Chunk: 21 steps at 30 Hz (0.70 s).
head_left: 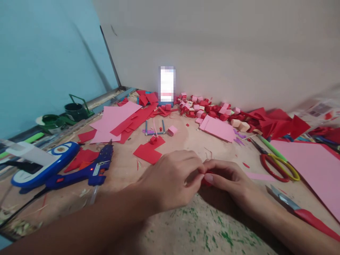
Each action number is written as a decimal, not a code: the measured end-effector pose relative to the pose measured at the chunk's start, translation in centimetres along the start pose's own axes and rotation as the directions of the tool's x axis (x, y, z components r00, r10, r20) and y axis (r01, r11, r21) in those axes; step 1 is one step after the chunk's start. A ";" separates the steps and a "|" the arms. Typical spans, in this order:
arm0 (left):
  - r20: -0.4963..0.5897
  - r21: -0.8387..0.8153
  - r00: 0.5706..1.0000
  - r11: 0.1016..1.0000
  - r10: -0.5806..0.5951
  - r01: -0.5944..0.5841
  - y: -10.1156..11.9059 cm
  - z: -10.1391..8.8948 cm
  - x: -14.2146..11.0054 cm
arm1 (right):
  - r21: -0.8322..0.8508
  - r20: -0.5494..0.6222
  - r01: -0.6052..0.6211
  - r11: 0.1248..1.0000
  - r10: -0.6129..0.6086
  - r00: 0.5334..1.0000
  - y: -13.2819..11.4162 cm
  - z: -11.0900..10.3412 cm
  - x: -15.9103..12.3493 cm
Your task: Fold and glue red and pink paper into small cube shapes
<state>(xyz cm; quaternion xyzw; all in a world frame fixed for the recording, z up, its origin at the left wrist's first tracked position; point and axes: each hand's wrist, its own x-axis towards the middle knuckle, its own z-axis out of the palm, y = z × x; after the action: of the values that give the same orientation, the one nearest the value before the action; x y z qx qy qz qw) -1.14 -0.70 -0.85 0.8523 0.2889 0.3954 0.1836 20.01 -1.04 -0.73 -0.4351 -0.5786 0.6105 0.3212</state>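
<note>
My left hand (pixel 176 177) and my right hand (pixel 231 180) meet above the middle of the table, fingertips pinched together. Between them shows a small bit of red paper (pixel 205 180); the fingers hide most of it, so its shape is unclear. Just beyond my left hand lie red paper pieces (pixel 148 150), with a small red folded piece (pixel 154 140) on top. Behind these sit a pink cube (pixel 172 130) and a U-shaped frame of thin grey-blue sticks (pixel 146 127).
A blue glue gun (pixel 98 166) with a lit red light lies left, beside a blue-white tape dispenser (pixel 45 164). Scissors (pixel 278 168) and a red-handled knife (pixel 300 210) lie right. Pink sheets (pixel 217 128), a heap of small cubes (pixel 199 108) and a glowing phone (pixel 166 85) stand behind.
</note>
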 end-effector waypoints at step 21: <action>-0.060 0.013 0.996 0.998 0.067 -0.067 0.5 -0.3 0.4 | 0.105 0.008 0.001 0.994 -0.002 1.000 0.5 -0.1 0.0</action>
<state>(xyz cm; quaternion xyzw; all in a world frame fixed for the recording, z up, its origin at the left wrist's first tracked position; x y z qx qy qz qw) -1.06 -0.77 -0.18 0.8502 0.2676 0.4254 0.1569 20.13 -1.05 -1.23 -0.4149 -0.5473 0.6414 0.3419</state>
